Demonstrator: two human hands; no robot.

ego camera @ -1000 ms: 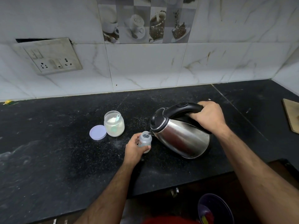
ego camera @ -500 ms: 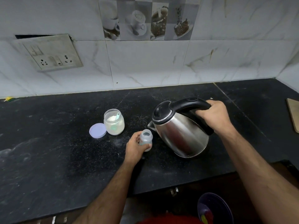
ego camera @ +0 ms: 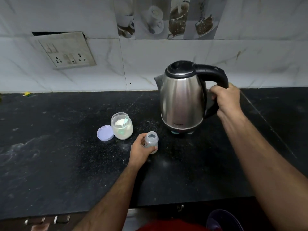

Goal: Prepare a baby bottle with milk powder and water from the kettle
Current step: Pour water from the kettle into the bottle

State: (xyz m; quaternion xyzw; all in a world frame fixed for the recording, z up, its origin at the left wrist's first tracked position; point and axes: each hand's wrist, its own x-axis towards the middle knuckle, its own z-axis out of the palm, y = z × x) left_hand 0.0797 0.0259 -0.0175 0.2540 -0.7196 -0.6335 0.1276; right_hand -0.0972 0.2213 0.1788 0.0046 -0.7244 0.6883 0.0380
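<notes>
item: baby bottle (ego camera: 151, 142), small, translucent, uncapped, mouth open upward, upright on the black countertop (ego camera: 50, 147); contents cannot be made out. left hand (ego camera: 141, 150) grips it, fingers curled round its far-left side and thumb tip pressed on its near lower wall. item: kettle (ego camera: 182, 100), steel body, black lid closed, black handle, upright, spout turned toward the tiled wall (ego camera: 166, 64) and away from the bottle; whether its base touches the counter or sits just above it cannot be told. right hand (ego camera: 225, 99) holds the handle low on its rear curve, fingers wrapped through the loop, knuckles toward the camera. the kettle lies beyond and to the right of the left-hand fingers, apart from the bottle. item: powder jar (ego camera: 122, 128), clear, open, white powder inside with a pale green scoop (ego camera: 125, 120) leaning in it; stands just beyond and left of the left-hand fingers, not touching them. item: lilac lid (ego camera: 105, 132), flat on the counter, touching or just beside the jar's left side. item: switch and socket plate (ego camera: 66, 50) on the wall, far left of both hands. item: purple bowl (ego camera: 223, 220), below the counter edge, near the right forearm.
</notes>
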